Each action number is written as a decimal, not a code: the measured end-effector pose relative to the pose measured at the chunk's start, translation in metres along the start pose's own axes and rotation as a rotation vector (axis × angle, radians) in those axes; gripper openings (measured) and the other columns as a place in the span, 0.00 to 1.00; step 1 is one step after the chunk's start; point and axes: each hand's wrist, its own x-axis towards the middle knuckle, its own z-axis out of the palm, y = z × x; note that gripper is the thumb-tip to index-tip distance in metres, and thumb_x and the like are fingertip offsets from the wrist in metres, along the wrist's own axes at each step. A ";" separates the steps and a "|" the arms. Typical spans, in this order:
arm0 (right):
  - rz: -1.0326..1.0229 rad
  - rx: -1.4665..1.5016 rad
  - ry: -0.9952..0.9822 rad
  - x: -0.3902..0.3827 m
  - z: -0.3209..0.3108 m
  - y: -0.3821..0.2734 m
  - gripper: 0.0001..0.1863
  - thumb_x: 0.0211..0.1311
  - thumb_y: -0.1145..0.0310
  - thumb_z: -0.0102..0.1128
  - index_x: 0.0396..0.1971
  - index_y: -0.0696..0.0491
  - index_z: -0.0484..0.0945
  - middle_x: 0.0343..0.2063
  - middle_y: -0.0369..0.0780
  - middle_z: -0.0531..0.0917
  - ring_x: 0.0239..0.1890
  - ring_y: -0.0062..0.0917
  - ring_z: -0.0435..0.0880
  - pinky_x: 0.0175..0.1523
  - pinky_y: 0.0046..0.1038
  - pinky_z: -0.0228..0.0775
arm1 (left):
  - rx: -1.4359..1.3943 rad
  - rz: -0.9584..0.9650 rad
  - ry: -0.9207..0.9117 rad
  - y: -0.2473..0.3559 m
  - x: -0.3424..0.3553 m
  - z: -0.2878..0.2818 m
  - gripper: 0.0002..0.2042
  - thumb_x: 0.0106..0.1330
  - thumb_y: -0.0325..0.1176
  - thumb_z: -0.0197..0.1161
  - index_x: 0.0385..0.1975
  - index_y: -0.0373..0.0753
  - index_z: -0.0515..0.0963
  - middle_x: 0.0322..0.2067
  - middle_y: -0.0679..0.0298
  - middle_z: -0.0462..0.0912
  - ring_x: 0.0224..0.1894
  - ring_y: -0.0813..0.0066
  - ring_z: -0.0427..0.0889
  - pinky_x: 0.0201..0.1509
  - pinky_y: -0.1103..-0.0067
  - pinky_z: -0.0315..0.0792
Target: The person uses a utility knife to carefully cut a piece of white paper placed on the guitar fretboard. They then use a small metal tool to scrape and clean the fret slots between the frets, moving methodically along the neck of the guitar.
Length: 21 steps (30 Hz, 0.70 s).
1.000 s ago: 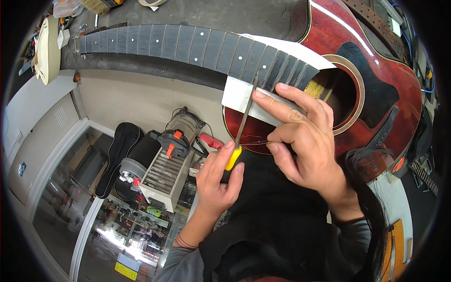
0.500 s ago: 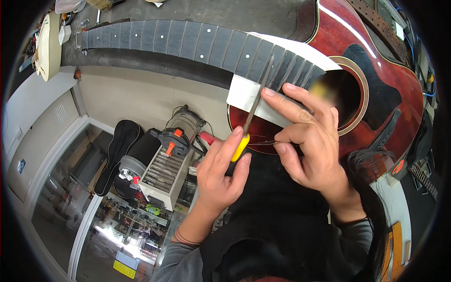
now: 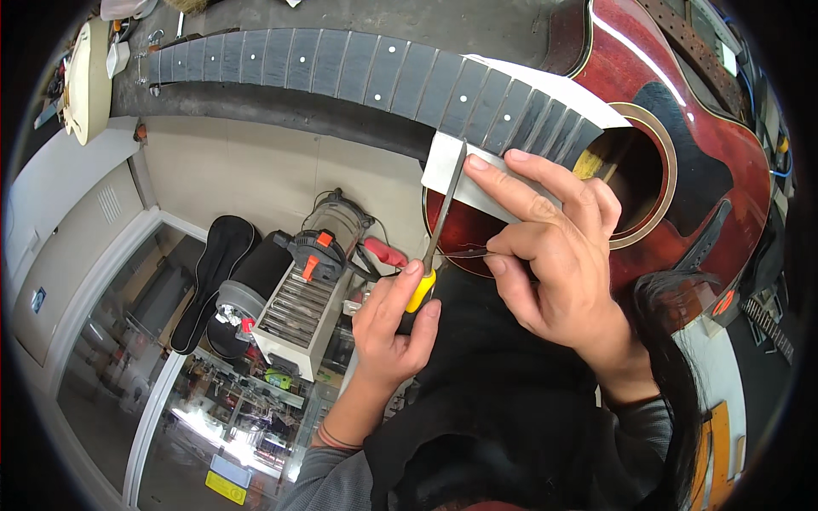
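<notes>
L hand (image 3: 392, 328) grips the yellow-&-blk handle of a slim file (image 3: 447, 196), tip up at the near edge of the fretboard (image 3: 358, 68), ahead of both hands. R hand (image 3: 554, 255) pinches a thin dark strip (image 3: 467, 253) btwn thumb & curled finger; two other fingers reach fwd over a white sheet (image 3: 441, 162). Dk red acoustic guitar body (image 3: 618, 81) lies ahead & R of R hand, on counter (image 3: 477, 30).

From here I can't tell what that thin sliver (image 3: 465, 254) in the right hand (image 3: 558, 260) is, left hand (image 3: 394, 328) covers part of the yellow handle (image 3: 422, 292), and the guitar (image 3: 629, 81) gets cropped up top.
</notes>
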 end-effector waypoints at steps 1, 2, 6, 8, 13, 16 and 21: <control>-0.003 -0.012 -0.003 0.000 0.001 0.000 0.15 0.61 0.75 0.76 0.43 0.46 0.80 0.74 0.44 0.91 0.79 0.43 0.81 0.71 0.46 0.56 | -0.007 -0.009 0.001 -0.001 -0.002 0.000 0.34 0.67 0.16 0.77 0.77 0.28 0.80 0.46 0.45 0.93 0.39 0.58 0.92 0.44 0.71 0.86; -0.005 -0.020 -0.006 0.001 0.001 0.000 0.15 0.61 0.75 0.76 0.43 0.46 0.80 0.74 0.44 0.91 0.79 0.43 0.81 0.71 0.46 0.56 | -0.014 -0.017 0.001 -0.002 -0.003 0.000 0.34 0.67 0.16 0.77 0.77 0.28 0.80 0.45 0.45 0.93 0.39 0.58 0.92 0.44 0.71 0.86; -0.002 -0.040 -0.015 0.001 0.001 -0.001 0.16 0.60 0.75 0.76 0.43 0.46 0.80 0.73 0.43 0.91 0.79 0.42 0.80 0.71 0.46 0.55 | -0.022 -0.022 -0.009 -0.004 -0.001 -0.002 0.34 0.67 0.16 0.77 0.76 0.28 0.81 0.45 0.45 0.93 0.39 0.58 0.92 0.44 0.70 0.86; -0.003 -0.037 -0.010 0.001 0.002 -0.001 0.16 0.60 0.75 0.76 0.43 0.46 0.80 0.73 0.43 0.91 0.79 0.42 0.80 0.71 0.46 0.55 | -0.020 -0.023 -0.011 -0.004 -0.001 -0.002 0.33 0.68 0.16 0.77 0.76 0.28 0.81 0.45 0.45 0.93 0.39 0.58 0.92 0.44 0.70 0.86; 0.001 -0.031 -0.007 0.002 0.001 -0.001 0.15 0.60 0.76 0.76 0.43 0.47 0.80 0.71 0.42 0.93 0.79 0.42 0.80 0.71 0.46 0.55 | -0.047 -0.082 -0.060 -0.007 -0.009 -0.006 0.32 0.67 0.17 0.77 0.74 0.26 0.81 0.57 0.42 0.92 0.49 0.53 0.94 0.57 0.66 0.86; 0.002 -0.025 -0.006 0.001 0.001 -0.001 0.14 0.62 0.75 0.75 0.43 0.47 0.79 0.71 0.43 0.93 0.80 0.43 0.80 0.71 0.45 0.55 | -0.038 -0.100 -0.076 -0.008 -0.011 -0.008 0.32 0.66 0.17 0.77 0.73 0.25 0.81 0.63 0.41 0.92 0.56 0.50 0.95 0.65 0.64 0.86; -0.004 -0.020 -0.002 0.001 0.001 0.000 0.11 0.67 0.74 0.72 0.43 0.47 0.78 0.70 0.44 0.93 0.79 0.43 0.81 0.71 0.45 0.55 | -0.017 -0.101 -0.078 -0.007 -0.010 -0.009 0.32 0.67 0.17 0.78 0.73 0.26 0.82 0.63 0.41 0.92 0.59 0.47 0.95 0.68 0.63 0.85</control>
